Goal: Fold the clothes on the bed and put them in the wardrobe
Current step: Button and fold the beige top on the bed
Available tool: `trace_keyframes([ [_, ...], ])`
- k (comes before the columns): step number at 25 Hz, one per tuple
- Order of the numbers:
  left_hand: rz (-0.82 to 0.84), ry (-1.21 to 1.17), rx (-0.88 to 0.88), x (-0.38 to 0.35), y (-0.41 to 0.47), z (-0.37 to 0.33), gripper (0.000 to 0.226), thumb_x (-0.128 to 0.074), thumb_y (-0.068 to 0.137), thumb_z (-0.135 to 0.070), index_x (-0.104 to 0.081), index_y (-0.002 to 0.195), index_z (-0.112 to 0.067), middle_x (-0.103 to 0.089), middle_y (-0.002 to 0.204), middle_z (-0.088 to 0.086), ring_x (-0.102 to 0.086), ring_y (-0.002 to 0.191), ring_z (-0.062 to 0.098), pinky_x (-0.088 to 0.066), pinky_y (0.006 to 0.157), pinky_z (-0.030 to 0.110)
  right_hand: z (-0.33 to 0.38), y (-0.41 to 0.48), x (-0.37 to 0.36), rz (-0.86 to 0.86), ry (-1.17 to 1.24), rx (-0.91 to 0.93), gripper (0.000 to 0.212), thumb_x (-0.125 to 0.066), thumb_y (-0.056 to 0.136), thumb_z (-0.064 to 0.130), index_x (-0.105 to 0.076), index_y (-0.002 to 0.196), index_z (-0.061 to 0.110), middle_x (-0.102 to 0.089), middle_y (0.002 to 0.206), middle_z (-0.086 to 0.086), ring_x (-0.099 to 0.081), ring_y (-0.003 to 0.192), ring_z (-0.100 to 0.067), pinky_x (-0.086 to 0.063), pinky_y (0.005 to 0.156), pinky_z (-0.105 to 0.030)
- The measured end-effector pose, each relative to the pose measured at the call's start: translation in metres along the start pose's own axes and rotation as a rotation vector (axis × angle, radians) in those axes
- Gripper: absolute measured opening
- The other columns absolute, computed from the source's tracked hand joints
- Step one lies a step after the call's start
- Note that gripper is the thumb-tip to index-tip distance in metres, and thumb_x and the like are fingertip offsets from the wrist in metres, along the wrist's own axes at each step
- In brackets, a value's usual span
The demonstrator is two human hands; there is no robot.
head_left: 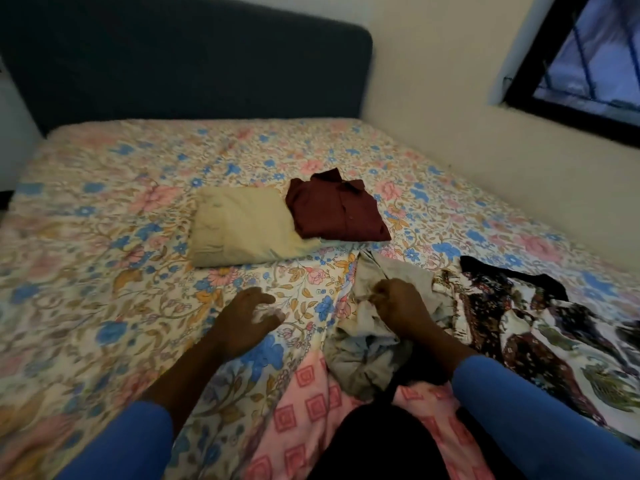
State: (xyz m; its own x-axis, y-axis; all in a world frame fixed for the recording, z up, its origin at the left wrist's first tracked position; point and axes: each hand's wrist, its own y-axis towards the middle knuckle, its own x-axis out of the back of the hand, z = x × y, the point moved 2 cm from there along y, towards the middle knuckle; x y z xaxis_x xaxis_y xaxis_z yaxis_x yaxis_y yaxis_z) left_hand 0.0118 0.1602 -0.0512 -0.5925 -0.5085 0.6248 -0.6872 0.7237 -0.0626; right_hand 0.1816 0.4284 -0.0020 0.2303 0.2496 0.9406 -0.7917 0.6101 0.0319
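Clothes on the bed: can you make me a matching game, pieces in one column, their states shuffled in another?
1 dark red shirt
2 cream garment
3 grey garment
4 patterned garment

A crumpled, gripped by the right hand
B unfolded, nearest the wall
C folded, left of pair
D folded, right of pair

Pairs: 1-D, 2-C, 3-A, 4-B

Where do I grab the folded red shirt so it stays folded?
Take the red shirt by its near edge, from the front and free right side, sliding underneath. It lies flat, collar at the far end, and the cream folded cloth touches its left.
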Motion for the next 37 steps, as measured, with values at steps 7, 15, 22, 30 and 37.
trace_keyframes([
  [7, 0.114, -0.576, 0.008, 0.047, -0.089, -0.059, 0.122, -0.094, 0.057, -0.059, -0.025, 0.157, -0.043, -0.044, 0.149, -0.011, -0.049, 0.136, 0.020, -0.055, 0.097, 0.040, 0.244, 0.005, 0.100, 0.091, 1.341, 0.078, 0.013, -0.067, 0.100, 0.013, -0.069, 0.096, 0.001, -0.071, 0.089, -0.014, -0.070, 0.084, -0.025, -0.061, 0.078, -0.042],
  [15, -1.099, -0.726, -0.035, 0.224, -0.163, -0.020, 0.004, -0.074, 0.090, -0.022, -0.072, 0.093, -0.024, -0.072, 0.090, 0.006, -0.070, 0.087, 0.029, -0.054, 0.069, 0.038, 0.399, -0.033, 0.130, 0.055, 1.574, 0.140, 0.008, -0.068, 0.091, 0.008, -0.069, 0.084, 0.010, -0.071, 0.092, -0.015, -0.069, 0.084, -0.030, -0.062, 0.072, -0.044],
  [22, 0.127, 0.688, 0.176, 0.174, -0.242, 0.073, 0.060, -0.065, 0.081, -0.068, -0.060, 0.134, -0.039, -0.066, 0.129, -0.003, -0.063, 0.116, 0.022, -0.051, 0.094, 0.036, 0.233, -0.072, -0.034, 0.168, 0.361, 0.111, 0.009, -0.069, 0.087, 0.024, -0.065, 0.088, 0.016, -0.073, 0.088, -0.012, -0.070, 0.081, -0.033, -0.058, 0.077, -0.045],
  [30, -0.330, 0.364, 0.192, 0.132, -0.208, 0.069, 0.057, -0.057, 0.084, -0.068, -0.063, 0.125, -0.028, -0.063, 0.122, -0.001, -0.062, 0.111, 0.019, -0.051, 0.091, 0.037, 0.271, -0.098, -0.077, 0.342, -0.033, 0.617, 0.036, -0.066, 0.094, 0.043, -0.069, 0.121, 0.021, -0.070, 0.120, -0.002, -0.066, 0.100, -0.021, -0.057, 0.087, -0.038],
  [37, -0.241, 0.342, 0.223, 0.123, -0.172, 0.066, 0.053, -0.080, 0.082, -0.049, -0.065, 0.128, -0.027, -0.071, 0.118, -0.002, -0.067, 0.108, 0.021, -0.054, 0.086, 0.034, 0.257, -0.070, -0.050, 0.480, 0.437, 0.554, 0.017, -0.062, 0.100, 0.022, -0.073, 0.092, 0.013, -0.069, 0.099, -0.008, -0.063, 0.097, -0.025, -0.051, 0.084, -0.040],
])
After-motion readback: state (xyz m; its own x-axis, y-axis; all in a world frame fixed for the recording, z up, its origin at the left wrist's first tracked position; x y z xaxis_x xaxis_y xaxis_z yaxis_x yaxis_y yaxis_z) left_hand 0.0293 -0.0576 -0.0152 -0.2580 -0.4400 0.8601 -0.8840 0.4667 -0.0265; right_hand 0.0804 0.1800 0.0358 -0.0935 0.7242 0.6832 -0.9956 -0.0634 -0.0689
